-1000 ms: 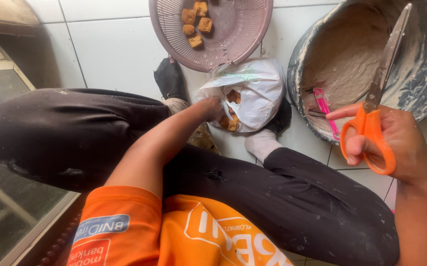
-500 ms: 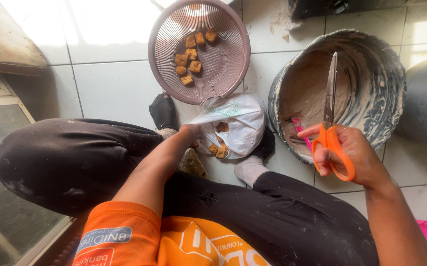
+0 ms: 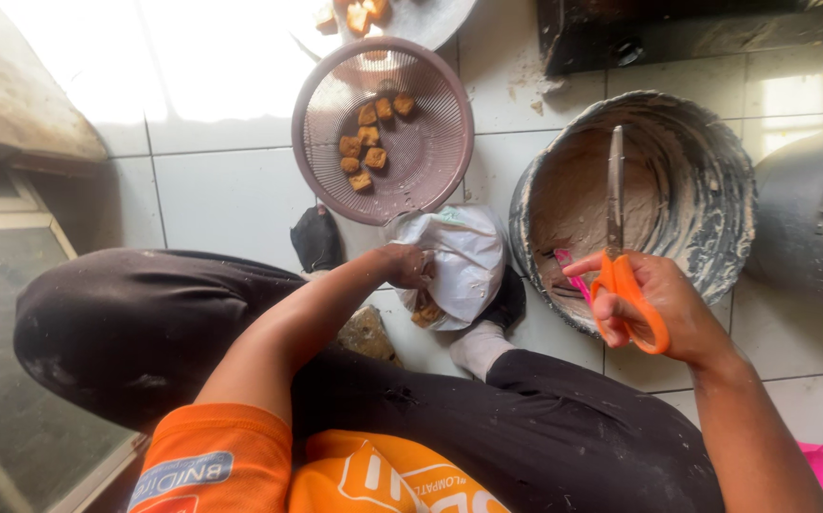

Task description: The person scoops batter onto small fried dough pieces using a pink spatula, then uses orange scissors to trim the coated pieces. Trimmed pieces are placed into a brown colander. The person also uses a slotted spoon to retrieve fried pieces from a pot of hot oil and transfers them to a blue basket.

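My right hand (image 3: 663,309) grips orange-handled scissors (image 3: 620,256), blades closed and pointing away over a large grey pot (image 3: 706,180) smeared with pale batter. A pink utensil (image 3: 571,273) lies at the pot's near rim. My left hand (image 3: 402,266) reaches into a white plastic bag (image 3: 463,261) on the floor between my feet; brown fried cubes show inside the bag. Beyond the bag sits a pink round strainer basket (image 3: 430,161) holding several fried cubes (image 3: 368,147).
I sit on a white tiled floor (image 3: 221,190) with black-trousered legs (image 3: 145,323) folded. A plate (image 3: 421,19) with more fried pieces is at the top edge. A dark stove edge (image 3: 677,38) lies top right, a grey container (image 3: 810,218) at right.
The view has shifted, so basket, bag and pot sit lower in frame. My right hand with the scissors stays over the pot. My left hand remains at the bag.
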`<action>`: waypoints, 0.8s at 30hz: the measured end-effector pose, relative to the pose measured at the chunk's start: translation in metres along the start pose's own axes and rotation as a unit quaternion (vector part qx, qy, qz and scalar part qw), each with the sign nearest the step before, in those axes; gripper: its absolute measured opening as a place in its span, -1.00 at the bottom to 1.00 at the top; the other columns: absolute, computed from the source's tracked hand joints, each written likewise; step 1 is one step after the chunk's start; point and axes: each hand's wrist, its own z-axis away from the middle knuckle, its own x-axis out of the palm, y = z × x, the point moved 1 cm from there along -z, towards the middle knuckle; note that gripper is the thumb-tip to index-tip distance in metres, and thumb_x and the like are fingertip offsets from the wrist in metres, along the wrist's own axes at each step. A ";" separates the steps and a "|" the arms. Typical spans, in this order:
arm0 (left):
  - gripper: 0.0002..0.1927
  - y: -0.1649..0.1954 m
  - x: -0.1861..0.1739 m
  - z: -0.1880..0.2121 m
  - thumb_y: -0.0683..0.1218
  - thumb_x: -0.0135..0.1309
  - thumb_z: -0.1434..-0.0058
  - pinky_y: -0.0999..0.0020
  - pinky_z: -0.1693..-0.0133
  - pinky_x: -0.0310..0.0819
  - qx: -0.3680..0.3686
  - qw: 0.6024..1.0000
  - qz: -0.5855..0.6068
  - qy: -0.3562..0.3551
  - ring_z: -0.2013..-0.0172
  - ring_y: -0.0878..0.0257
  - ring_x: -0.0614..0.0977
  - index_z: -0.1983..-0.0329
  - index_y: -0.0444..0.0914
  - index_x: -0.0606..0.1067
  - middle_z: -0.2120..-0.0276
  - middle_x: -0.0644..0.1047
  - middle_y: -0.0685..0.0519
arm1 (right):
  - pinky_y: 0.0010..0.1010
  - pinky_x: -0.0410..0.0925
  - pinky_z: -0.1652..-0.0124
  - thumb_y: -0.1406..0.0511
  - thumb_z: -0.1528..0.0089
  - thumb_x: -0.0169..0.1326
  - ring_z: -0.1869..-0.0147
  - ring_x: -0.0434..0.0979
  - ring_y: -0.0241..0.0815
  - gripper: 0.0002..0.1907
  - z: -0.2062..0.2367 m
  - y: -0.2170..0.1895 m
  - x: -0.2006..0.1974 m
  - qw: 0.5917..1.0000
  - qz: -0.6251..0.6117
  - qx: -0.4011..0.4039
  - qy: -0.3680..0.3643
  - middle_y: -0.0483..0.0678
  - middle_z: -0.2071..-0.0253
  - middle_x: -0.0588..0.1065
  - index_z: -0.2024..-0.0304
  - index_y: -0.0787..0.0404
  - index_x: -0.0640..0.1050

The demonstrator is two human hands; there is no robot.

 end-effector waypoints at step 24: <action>-0.60 0.211 -0.181 0.081 0.10 -0.02 -0.44 0.07 -0.34 0.32 0.278 0.540 0.771 0.192 -0.18 0.32 0.48 -0.24 -0.16 0.42 -0.13 0.45 0.08 | -0.41 0.40 0.27 -0.34 0.09 0.27 0.33 0.47 -0.25 0.21 0.007 -0.019 0.025 0.985 0.034 0.030 -0.167 -0.14 0.39 0.40 -0.27 0.43 0.38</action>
